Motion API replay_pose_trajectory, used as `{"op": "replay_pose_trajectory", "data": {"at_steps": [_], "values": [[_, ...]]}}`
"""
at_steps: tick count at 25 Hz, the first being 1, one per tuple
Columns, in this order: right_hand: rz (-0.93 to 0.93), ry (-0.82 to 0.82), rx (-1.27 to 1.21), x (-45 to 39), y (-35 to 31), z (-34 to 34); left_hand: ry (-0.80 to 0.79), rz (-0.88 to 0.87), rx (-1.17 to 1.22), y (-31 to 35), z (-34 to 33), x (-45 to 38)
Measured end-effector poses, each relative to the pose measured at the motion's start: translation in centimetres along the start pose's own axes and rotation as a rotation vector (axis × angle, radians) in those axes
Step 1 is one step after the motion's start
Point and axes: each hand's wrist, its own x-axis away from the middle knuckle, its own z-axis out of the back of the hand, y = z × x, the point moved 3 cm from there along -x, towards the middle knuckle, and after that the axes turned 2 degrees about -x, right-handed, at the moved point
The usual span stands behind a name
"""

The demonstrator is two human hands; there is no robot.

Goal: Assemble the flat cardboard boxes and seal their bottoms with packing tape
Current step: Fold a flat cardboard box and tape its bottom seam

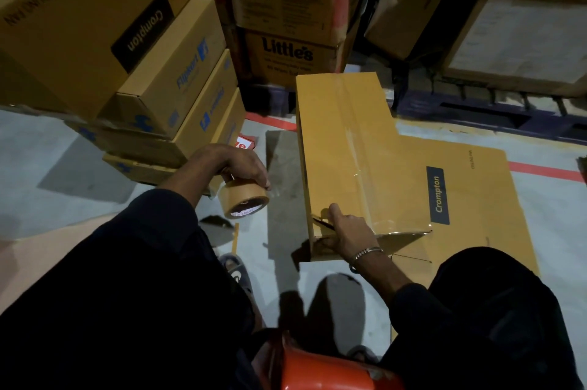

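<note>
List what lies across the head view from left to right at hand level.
Stacked Flipkart boxes → left hand holding tape roll → right hand on the assembled box → flat Crompton cardboard.

Tan box (343, 148) (glossy clear tape), orange bucket (327, 373)

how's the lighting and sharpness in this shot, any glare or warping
Head view: dim overall, legs and sleeves nearly black; hard shadows fall on the floor beside the assembled box; faint glare runs along the tape strip on it; wide-angle bending tilts the stacked boxes at the left; the left hand holding the tape roll looks reasonably sharp.
</note>
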Motion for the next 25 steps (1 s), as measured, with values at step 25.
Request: {"op": "replay_pose_trajectory", "data": {"at_steps": [25], "values": [[-0.402, 0.333, -0.228, -6.0, 14.9, 7.2, 0.616, 0.079, 0.973, 3.5, -8.4, -11.6]]}}
